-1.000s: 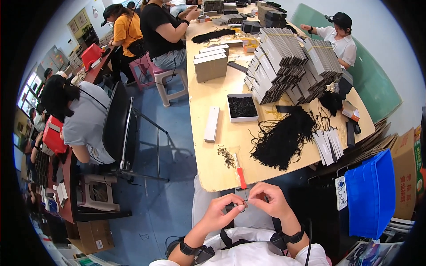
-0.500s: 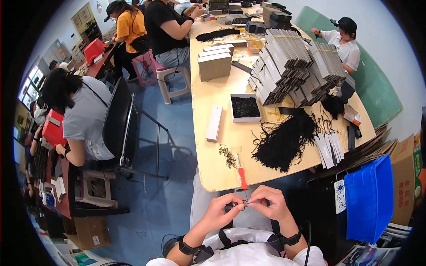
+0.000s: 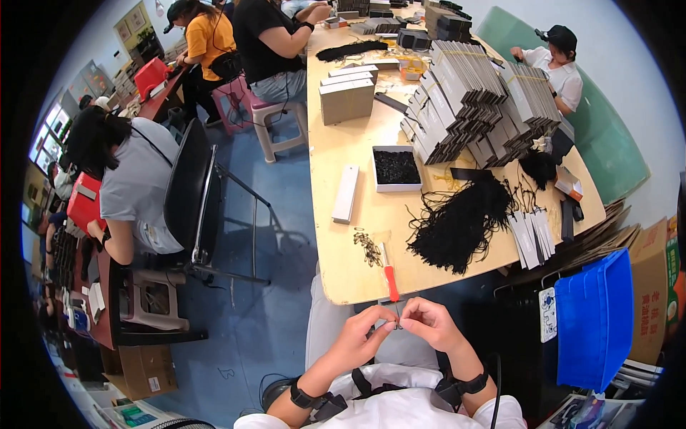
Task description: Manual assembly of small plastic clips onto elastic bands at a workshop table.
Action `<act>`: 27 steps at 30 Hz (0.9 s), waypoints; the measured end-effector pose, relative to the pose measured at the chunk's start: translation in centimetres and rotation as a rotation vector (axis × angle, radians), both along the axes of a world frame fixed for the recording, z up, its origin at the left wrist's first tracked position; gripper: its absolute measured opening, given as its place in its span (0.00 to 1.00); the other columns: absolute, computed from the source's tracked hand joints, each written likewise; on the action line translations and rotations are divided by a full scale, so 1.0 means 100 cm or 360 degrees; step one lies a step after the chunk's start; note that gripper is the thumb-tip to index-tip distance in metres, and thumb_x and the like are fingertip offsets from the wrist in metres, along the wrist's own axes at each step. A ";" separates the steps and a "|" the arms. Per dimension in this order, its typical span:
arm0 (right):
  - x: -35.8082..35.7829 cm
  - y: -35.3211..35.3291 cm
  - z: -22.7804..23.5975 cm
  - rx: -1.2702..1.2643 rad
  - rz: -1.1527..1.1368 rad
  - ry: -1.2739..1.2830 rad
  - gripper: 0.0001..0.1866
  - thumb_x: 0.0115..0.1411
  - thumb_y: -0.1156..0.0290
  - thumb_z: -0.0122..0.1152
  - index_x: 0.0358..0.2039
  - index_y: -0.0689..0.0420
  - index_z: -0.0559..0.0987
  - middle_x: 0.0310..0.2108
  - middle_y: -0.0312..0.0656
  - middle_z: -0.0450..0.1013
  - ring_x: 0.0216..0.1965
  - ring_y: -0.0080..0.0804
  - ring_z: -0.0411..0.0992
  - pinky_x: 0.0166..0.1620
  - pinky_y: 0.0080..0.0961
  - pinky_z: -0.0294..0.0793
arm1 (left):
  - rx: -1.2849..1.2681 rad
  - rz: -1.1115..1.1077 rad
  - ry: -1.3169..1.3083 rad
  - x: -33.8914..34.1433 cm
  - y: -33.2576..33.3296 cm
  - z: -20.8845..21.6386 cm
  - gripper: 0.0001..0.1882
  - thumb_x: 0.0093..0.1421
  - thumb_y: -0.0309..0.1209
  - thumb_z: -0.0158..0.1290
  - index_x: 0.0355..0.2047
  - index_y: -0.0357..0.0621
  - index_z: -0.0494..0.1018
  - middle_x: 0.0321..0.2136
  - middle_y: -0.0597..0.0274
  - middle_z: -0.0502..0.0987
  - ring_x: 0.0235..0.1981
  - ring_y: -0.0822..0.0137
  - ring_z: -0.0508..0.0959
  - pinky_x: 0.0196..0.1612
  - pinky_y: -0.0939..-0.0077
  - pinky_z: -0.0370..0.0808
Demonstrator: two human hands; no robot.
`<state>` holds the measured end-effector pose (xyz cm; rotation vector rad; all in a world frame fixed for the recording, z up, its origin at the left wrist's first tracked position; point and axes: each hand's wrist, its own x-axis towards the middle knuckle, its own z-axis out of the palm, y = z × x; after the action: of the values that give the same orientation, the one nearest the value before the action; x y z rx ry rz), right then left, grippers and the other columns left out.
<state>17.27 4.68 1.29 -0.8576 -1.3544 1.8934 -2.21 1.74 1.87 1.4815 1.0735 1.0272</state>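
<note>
Above my lap, just off the front edge of the table, my left hand (image 3: 363, 332) and my right hand (image 3: 431, 325) meet at their fingertips. Each is pinched, thumb against forefinger, on a tiny dark piece (image 3: 397, 325), mostly covered by the fingers; its kind does not show. Right beyond the fingers lies a tool with a red handle (image 3: 391, 283), a thin shaft reaching over the table edge towards my hands. Whether that shaft touches the piece I cannot tell. Beside the tool is a little heap of small dark bronze-coloured loops (image 3: 367, 247).
On the table (image 3: 332, 275) are black cords (image 3: 461, 225), a white box of black bits (image 3: 396, 170), a pale slim box (image 3: 346, 194), white tags (image 3: 532, 239) and banded grey stacks (image 3: 457, 100). A blue bin (image 3: 593, 322) stands right; a chair (image 3: 193, 193) and co-workers are left.
My fingertips stay together but have shifted slightly; the small loop that showed below them is now more hidden. The table appears slightly higher in view.
</note>
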 end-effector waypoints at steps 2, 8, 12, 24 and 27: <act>-0.001 -0.002 -0.003 -0.0014 -0.0057 0.0038 0.04 0.61 0.75 0.58 0.35 0.59 0.73 0.30 0.29 0.67 0.31 0.13 0.64 0.35 0.12 0.64 | -0.0021 -0.0010 0.0030 0.001 0.000 -0.001 0.03 0.60 0.23 0.51 0.34 0.36 0.71 0.32 0.58 0.77 0.30 0.68 0.77 0.35 0.76 0.73; -0.003 -0.007 -0.003 -0.0038 -0.0103 0.0163 0.04 0.61 0.75 0.58 0.35 0.59 0.73 0.32 0.29 0.66 0.33 0.13 0.64 0.36 0.12 0.64 | 0.0359 0.0088 0.0269 0.004 0.000 -0.005 0.03 0.58 0.22 0.52 0.32 0.36 0.72 0.30 0.56 0.76 0.29 0.63 0.77 0.34 0.74 0.73; -0.007 -0.008 -0.001 -0.0019 -0.0179 0.0163 0.04 0.61 0.76 0.58 0.36 0.60 0.73 0.32 0.30 0.66 0.34 0.14 0.65 0.37 0.13 0.64 | 0.0361 0.0129 0.0256 0.007 0.000 -0.001 0.03 0.57 0.22 0.53 0.32 0.36 0.72 0.29 0.55 0.76 0.29 0.61 0.77 0.34 0.74 0.73; -0.010 -0.009 -0.013 -0.0103 -0.0276 0.0241 0.06 0.60 0.75 0.60 0.36 0.58 0.72 0.29 0.30 0.67 0.26 0.12 0.64 0.27 0.10 0.62 | 0.0192 0.0239 -0.0006 0.020 -0.004 0.000 0.02 0.58 0.20 0.51 0.32 0.34 0.70 0.28 0.57 0.72 0.28 0.65 0.74 0.33 0.76 0.70; -0.010 -0.011 -0.012 -0.0192 -0.0323 0.0284 0.07 0.60 0.75 0.60 0.36 0.58 0.71 0.28 0.31 0.68 0.23 0.13 0.64 0.23 0.10 0.61 | 0.0158 0.0213 -0.0052 0.022 -0.003 -0.004 0.03 0.59 0.21 0.50 0.32 0.34 0.68 0.28 0.57 0.70 0.28 0.66 0.72 0.33 0.77 0.69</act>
<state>16.25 3.60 0.09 -0.8293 -1.0167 1.8582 -0.04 1.46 1.51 1.4823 1.1243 1.2099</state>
